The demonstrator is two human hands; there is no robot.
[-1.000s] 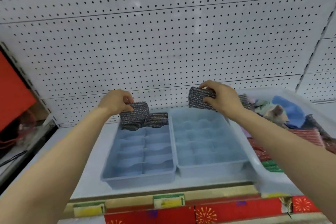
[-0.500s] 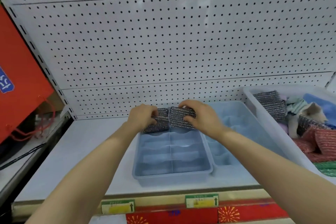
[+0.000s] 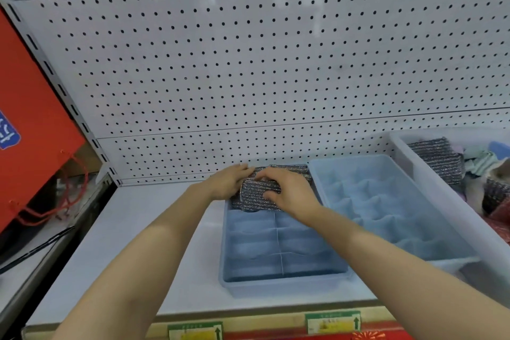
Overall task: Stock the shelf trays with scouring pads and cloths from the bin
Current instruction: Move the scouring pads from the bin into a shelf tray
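Note:
Two blue divided trays stand on the white shelf: the left tray (image 3: pixel 278 281) and the right tray (image 3: pixel 392 201). Grey sparkly scouring pads (image 3: pixel 258 196) fill the far compartments of the left tray. My right hand (image 3: pixel 289 190) grips one pad from above at the tray's far end. My left hand (image 3: pixel 229 182) presses against the pads from the left side, fingers curled on them. Further pads sit behind the hands by the back wall. The white bin (image 3: pixel 430 188) at the right holds more grey pads (image 3: pixel 438 157) and cloths (image 3: pixel 480 157).
A white pegboard wall (image 3: pixel 248 63) rises just behind the trays. A red box with a red cord (image 3: pixel 36 130) stands on the neighbouring shelf at the left. Price labels (image 3: pixel 332 321) line the shelf's front edge. Bare shelf surface lies left of the left tray.
Both hands have come together over the far end of the left tray. The right hand carried its pad from above the right tray leftward and down onto the pads there.

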